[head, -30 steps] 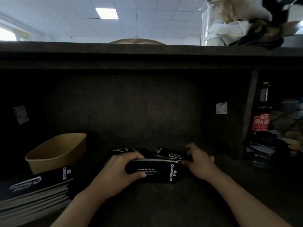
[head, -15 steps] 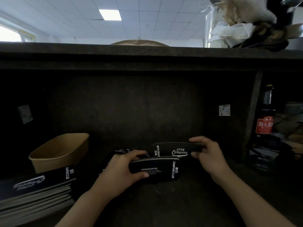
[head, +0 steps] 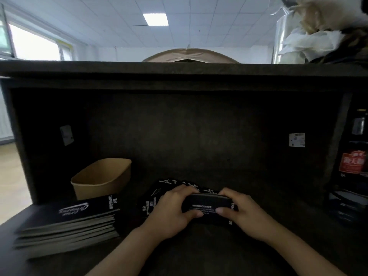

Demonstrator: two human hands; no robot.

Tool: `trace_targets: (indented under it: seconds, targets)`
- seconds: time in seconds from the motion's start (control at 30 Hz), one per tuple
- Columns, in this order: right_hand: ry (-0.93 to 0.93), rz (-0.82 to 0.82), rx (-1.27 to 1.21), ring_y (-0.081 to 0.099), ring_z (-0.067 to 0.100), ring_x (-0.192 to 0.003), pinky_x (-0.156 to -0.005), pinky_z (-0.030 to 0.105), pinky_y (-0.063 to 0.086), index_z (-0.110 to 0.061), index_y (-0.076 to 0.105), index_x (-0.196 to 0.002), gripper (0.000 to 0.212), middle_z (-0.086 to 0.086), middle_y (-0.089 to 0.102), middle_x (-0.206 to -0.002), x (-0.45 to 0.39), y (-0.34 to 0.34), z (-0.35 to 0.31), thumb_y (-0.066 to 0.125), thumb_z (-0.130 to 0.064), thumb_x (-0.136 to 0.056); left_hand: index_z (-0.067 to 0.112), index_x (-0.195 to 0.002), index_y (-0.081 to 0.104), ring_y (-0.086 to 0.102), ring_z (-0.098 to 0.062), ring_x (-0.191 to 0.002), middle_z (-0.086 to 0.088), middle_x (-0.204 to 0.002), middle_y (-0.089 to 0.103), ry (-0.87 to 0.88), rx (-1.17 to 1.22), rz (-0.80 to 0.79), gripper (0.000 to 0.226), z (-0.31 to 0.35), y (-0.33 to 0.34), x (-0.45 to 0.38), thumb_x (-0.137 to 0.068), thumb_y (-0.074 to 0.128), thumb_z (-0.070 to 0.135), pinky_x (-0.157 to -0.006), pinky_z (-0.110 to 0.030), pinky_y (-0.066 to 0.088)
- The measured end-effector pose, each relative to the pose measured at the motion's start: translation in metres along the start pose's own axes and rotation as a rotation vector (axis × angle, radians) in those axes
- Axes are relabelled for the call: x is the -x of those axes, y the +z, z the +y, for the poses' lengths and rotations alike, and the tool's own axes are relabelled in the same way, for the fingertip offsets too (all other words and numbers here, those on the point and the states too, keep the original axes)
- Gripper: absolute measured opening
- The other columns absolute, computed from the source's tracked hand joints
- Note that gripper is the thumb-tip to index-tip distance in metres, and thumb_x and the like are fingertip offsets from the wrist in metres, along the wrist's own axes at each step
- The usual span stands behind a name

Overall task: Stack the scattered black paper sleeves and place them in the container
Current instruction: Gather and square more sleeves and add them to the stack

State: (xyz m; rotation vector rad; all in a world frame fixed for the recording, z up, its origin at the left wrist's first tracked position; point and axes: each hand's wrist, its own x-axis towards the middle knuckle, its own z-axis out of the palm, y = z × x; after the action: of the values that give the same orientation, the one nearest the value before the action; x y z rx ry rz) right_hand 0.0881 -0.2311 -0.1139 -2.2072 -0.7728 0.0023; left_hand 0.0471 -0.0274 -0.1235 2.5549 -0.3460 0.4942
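A small stack of black paper sleeves (head: 207,205) with white "DRINK&COFFEE" print stands on edge on the dark shelf. My left hand (head: 171,214) grips its left end and my right hand (head: 242,214) grips its right end, thumbs on the front face. Several loose black sleeves (head: 169,185) lie fanned out behind and left of my hands, partly hidden by them. A brown paper container (head: 101,178) stands empty at the back left. A tall pile of flat black sleeves (head: 67,222) lies in front of the container.
A dark shelf back wall (head: 199,136) closes the far side, with a low top board overhead. A side panel (head: 338,148) stands at the right; beyond it is a dark bottle with a red label (head: 352,162). Small white stickers (head: 296,139) are stuck on the walls.
My right hand lifted one loose sleeve from the shelf, carried it over and brought it onto the stack. Both hands now clasp the stack. The camera shifted, so everything sits further right.
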Motion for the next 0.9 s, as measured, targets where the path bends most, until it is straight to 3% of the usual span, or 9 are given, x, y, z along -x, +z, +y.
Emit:
trace_targets:
  seconds: [0.13, 0.27, 0.37, 0.5, 0.6, 0.73, 0.9]
  targets:
    - [-0.025, 0.082, -0.026, 0.065, 0.003, -0.080, -0.071, 0.029, 0.053, -0.027, 0.063, -0.087, 0.012, -0.002, 0.067, -0.086, 0.005, -0.003, -0.003, 0.067, -0.016, -0.085, 0.026, -0.111, 0.056, 0.054, 0.003, -0.101, 0.013, -0.108, 0.060, -0.018, 0.118, 0.031, 0.028, 0.014, -0.013, 0.008, -0.086, 0.067, 0.021, -0.086, -0.010, 0.039]
    - [-0.035, 0.129, -0.257, 0.068, 0.015, -0.078, -0.061, 0.033, 0.055, -0.020, 0.063, -0.090, 0.009, 0.003, 0.069, -0.090, 0.008, -0.010, -0.026, 0.065, -0.012, -0.085, 0.027, -0.114, 0.062, 0.054, 0.002, -0.101, 0.009, -0.110, 0.061, -0.018, 0.123, 0.259, 0.027, 0.035, -0.039, 0.028, -0.088, 0.063, 0.019, -0.085, 0.001, 0.032]
    - [-0.094, 0.057, -0.428, 0.068, 0.017, -0.076, -0.057, 0.031, 0.053, -0.026, 0.062, -0.091, 0.012, 0.004, 0.069, -0.092, 0.008, -0.001, -0.067, 0.063, -0.014, -0.087, 0.033, -0.112, 0.063, 0.055, 0.002, -0.100, 0.014, -0.107, 0.061, -0.090, 0.154, 0.394, 0.027, 0.034, -0.073, 0.062, -0.089, 0.063, 0.020, -0.085, -0.004, 0.039]
    - [-0.289, 0.059, -0.296, 0.069, 0.009, -0.078, -0.070, 0.030, 0.058, -0.024, 0.061, -0.083, 0.011, -0.003, 0.070, -0.084, -0.007, 0.035, -0.135, 0.065, -0.015, -0.087, 0.031, -0.096, 0.069, 0.064, 0.004, -0.094, 0.019, -0.095, 0.070, -0.067, 0.163, 0.440, 0.024, 0.009, -0.147, 0.106, -0.080, 0.074, 0.014, -0.084, -0.016, 0.051]
    - [-0.345, 0.065, -0.304, 0.067, 0.005, -0.077, -0.074, 0.029, 0.056, -0.024, 0.062, -0.079, 0.013, -0.008, 0.068, -0.079, -0.028, 0.061, -0.168, 0.067, -0.014, -0.086, 0.030, -0.092, 0.071, 0.069, -0.002, -0.087, 0.012, -0.089, 0.074, -0.108, 0.139, 0.414, 0.017, -0.014, -0.190, 0.124, -0.077, 0.076, 0.024, -0.079, -0.028, 0.055]
    - [-0.393, 0.074, -0.314, 0.066, 0.005, -0.078, -0.074, 0.029, 0.056, -0.025, 0.061, -0.077, 0.015, -0.007, 0.068, -0.079, -0.048, 0.088, -0.190, 0.068, -0.014, -0.085, 0.033, -0.084, 0.070, 0.068, -0.002, -0.077, 0.014, -0.081, 0.072, -0.074, 0.058, 0.501, 0.022, -0.038, -0.215, 0.135, -0.078, 0.076, 0.013, -0.070, -0.016, 0.052]
    - [-0.550, 0.110, -0.029, 0.059, 0.002, -0.092, -0.081, 0.021, 0.049, -0.024, 0.060, -0.076, 0.017, -0.013, 0.061, -0.091, -0.057, 0.105, -0.180, 0.069, -0.011, -0.083, 0.028, -0.079, 0.072, 0.066, 0.002, -0.081, 0.017, -0.083, 0.070, 0.035, -0.137, 0.527, 0.020, -0.068, -0.200, 0.151, -0.071, 0.081, 0.011, -0.071, -0.011, 0.050]
